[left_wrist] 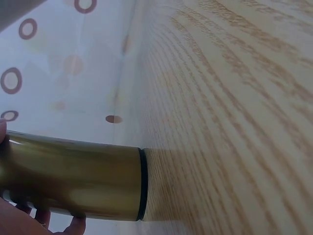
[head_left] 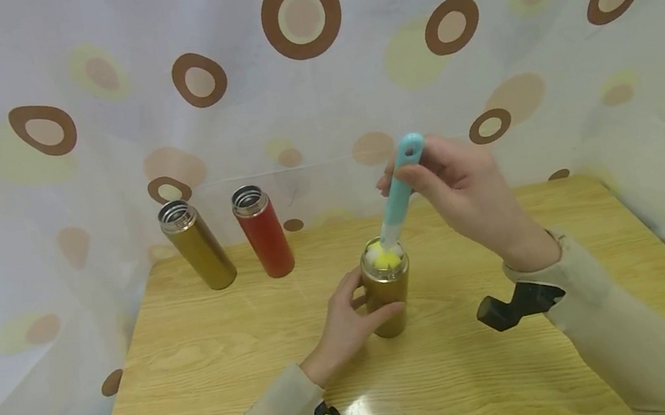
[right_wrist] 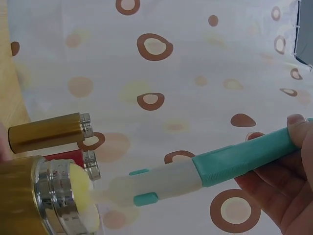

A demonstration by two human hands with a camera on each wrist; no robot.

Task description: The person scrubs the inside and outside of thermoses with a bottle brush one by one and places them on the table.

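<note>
A gold thermos bottle (head_left: 387,290) without a lid stands upright on the table, gripped around its body by my left hand (head_left: 346,320). The left wrist view shows the gold thermos bottle (left_wrist: 78,176) with its dark base edge at the wood and fingers curled beneath it. Above the mouth, my right hand (head_left: 462,184) holds the teal handle of a bottle brush (head_left: 398,192), which leans slightly right. Its yellow and white sponge head (right_wrist: 80,196) sits in the metal-rimmed opening; the lower part is hidden inside. In the right wrist view the brush's pale neck (right_wrist: 166,183) shows between handle and sponge.
Two more lidless bottles stand at the back left of the wooden table (head_left: 215,376): a gold bottle (head_left: 201,249) and a red bottle (head_left: 266,238). A white sheet with brown and yellow rounds (head_left: 315,107) hangs behind the table and along both sides.
</note>
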